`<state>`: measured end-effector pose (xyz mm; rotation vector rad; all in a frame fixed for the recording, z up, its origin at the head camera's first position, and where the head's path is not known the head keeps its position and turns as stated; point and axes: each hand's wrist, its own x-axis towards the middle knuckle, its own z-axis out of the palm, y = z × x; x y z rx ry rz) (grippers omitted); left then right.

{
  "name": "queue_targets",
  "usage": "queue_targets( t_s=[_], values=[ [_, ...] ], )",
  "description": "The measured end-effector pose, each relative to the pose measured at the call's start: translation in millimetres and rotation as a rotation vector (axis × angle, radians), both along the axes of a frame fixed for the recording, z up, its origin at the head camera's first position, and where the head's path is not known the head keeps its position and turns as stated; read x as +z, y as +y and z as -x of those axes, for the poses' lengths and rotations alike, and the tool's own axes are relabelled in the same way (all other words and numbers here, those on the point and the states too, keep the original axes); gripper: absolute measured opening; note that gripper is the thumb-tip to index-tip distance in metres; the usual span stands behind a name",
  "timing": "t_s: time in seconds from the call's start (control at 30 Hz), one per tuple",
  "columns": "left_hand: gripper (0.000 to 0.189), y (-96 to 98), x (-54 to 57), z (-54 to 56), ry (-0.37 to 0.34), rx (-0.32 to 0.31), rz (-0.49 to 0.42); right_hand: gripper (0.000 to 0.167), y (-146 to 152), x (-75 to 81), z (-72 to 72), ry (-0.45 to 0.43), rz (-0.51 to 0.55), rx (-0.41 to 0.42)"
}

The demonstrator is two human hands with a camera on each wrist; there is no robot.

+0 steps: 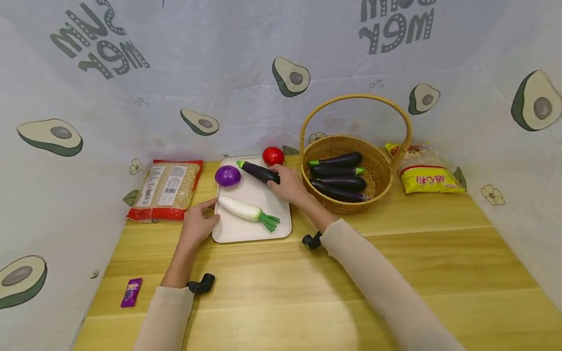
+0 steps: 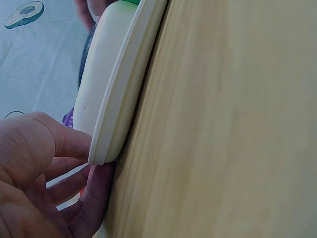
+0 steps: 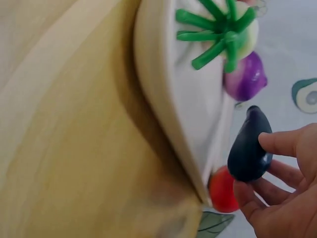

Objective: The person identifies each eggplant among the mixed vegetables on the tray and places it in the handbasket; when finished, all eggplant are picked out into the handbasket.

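My right hand pinches a dark eggplant near its thick end, over the back part of a white tray. The green stem end points left. In the right wrist view the eggplant sits between thumb and fingertips. My left hand grips the tray's left edge; the left wrist view shows the thumb and fingers on either side of the tray rim. A white radish with green leaves lies on the tray, near the left fingertips. Behind it are a purple onion and a red tomato.
Right of the tray stands a wicker basket with a tall handle and several eggplants inside. A yellow food bag is beyond it. At left lie a red-edged bag and a small purple packet. A printed curtain encloses the table.
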<state>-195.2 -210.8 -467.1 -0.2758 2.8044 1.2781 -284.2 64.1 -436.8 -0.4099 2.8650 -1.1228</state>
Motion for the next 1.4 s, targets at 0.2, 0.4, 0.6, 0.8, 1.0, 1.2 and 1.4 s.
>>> queue_targets(
  t_s=[0.2, 0.4, 0.6, 0.8, 1.0, 1.2, 1.4],
  values=[
    [0.055, 0.8, 2.1, -0.6, -0.022, 0.002, 0.003, 0.047, 10, 25.8, -19.8, 0.016, 0.007, 0.047],
    [0.054, 0.7, 1.7, -0.6, -0.015, 0.0, 0.0, 0.049, 42, 43.2, -38.0, 0.083, 0.02, 0.11],
    [0.054, -0.2, 2.3, -1.4, -0.006, -0.008, 0.0, 0.047, 83, 48.7, -48.3, 0.124, 0.024, 0.133],
    [0.054, 0.6, 1.5, -1.5, -0.005, -0.009, -0.004, 0.046, 127, 53.9, -54.5, 0.143, -0.01, 0.11],
    [0.054, 1.3, 3.2, -0.3, -0.005, -0.005, 0.004, 0.045, 169, 54.4, -52.9, 0.157, -0.046, 0.041],
    [0.054, 1.3, 4.5, -2.0, -0.016, 0.002, 0.006, 0.049, 200, 50.6, -42.4, 0.096, -0.098, -0.013],
    [0.054, 3.0, 4.9, -3.3, -0.005, -0.004, 0.004, 0.049, 220, 41.8, -29.5, 0.073, -0.133, -0.057]
  ],
)
